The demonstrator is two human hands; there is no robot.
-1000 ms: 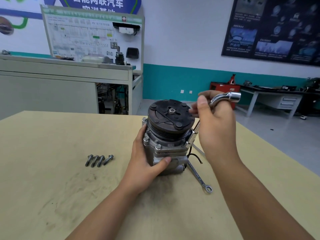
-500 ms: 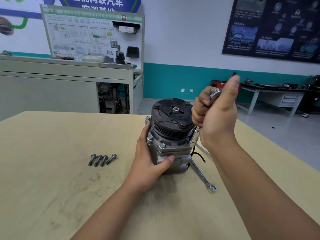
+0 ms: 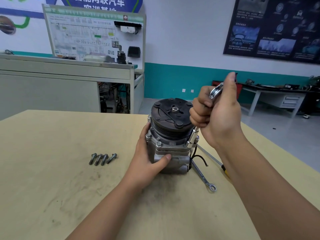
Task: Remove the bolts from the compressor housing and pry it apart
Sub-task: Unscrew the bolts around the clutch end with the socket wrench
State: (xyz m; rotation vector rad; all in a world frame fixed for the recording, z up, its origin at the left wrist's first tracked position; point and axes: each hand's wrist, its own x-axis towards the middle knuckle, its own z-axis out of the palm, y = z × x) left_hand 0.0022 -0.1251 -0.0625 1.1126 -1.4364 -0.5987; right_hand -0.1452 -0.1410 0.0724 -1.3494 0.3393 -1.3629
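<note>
The compressor [image 3: 170, 135] is standing on end near the middle of the tan surface [image 3: 52, 170], so its long axis is running roughly straight up. The black clutch plate [image 3: 171, 111] is facing up and tipping a bit toward the camera, with the grey housing underneath.

The left hand [image 3: 147, 163] is gripping the housing from its left side. The thumb is lying across the front of the lower body and the fingers are wrapping around the back, out of sight.

The right hand [image 3: 218, 115] is sitting just to the right of the clutch plate, closed in a fist around a chrome socket wrench [image 3: 193, 137] with the thumb sticking up. The wrench's socket end is sitting down on the flange at the housing's right edge. Its shaft is rising up into the fist, and the bent chrome end is poking out the top by the thumb.

Four loose bolts [image 3: 103, 158] are lying side by side on the surface, well left of the compressor and apart from both hands. Their heads are pointing away from the person and their shanks are angling back toward the lower left.

A flat spanner [image 3: 204, 177] is lying diagonally right of the compressor's base, ring end toward the person. A thin metal rod [image 3: 210, 155] is running behind it under the right forearm, and a black wire [image 3: 199, 157] is looping off the housing's right side.
</note>
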